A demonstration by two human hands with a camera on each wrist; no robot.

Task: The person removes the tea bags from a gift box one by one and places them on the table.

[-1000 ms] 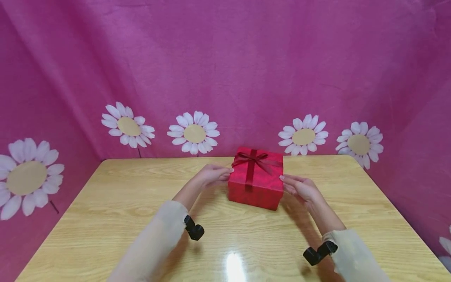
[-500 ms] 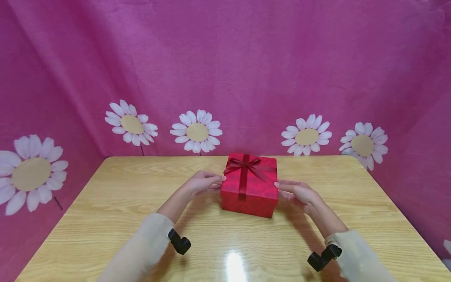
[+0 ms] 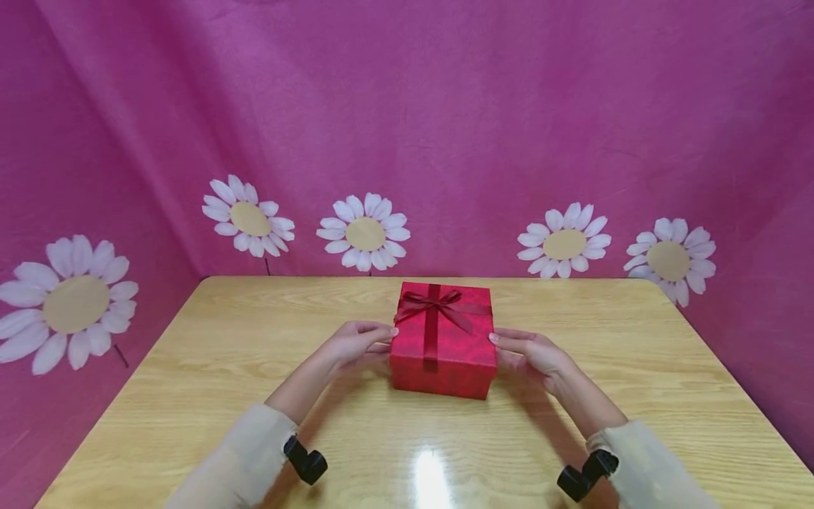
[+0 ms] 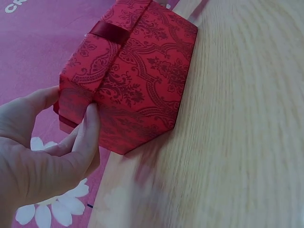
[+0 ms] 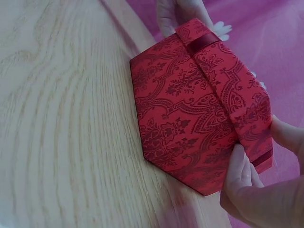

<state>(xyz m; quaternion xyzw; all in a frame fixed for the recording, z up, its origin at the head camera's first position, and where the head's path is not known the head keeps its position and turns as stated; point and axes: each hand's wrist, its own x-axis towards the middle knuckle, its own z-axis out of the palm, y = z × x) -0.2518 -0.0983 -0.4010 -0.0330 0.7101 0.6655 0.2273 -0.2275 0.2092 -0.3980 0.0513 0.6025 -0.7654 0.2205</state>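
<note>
A red patterned gift box [image 3: 441, 344] with a lid and a dark red ribbon bow [image 3: 439, 302] stands upright on the wooden table. My left hand [image 3: 358, 344] holds it by the left side, the thumb at the lid's top edge and fingertips under the lid's rim, as the left wrist view shows. On the opposite side, my right hand [image 3: 533, 355] pinches the lid [image 5: 237, 90] likewise, between thumb and fingers. The lid is seated on the box, so the inside is hidden. Whether the box's base touches the table all round, I cannot tell.
The pale wooden table [image 3: 191, 396] reaches back to a pink curtain [image 3: 458, 141] printed with white daisies. Black cameras are strapped at both wrists, such as the left wrist camera [image 3: 307, 461]. A bright light reflection lies on the table's front part.
The gift box has come nearer to me and slightly left, turning a little straighter. Both hands have kept their hold at its sides and moved along with it.
</note>
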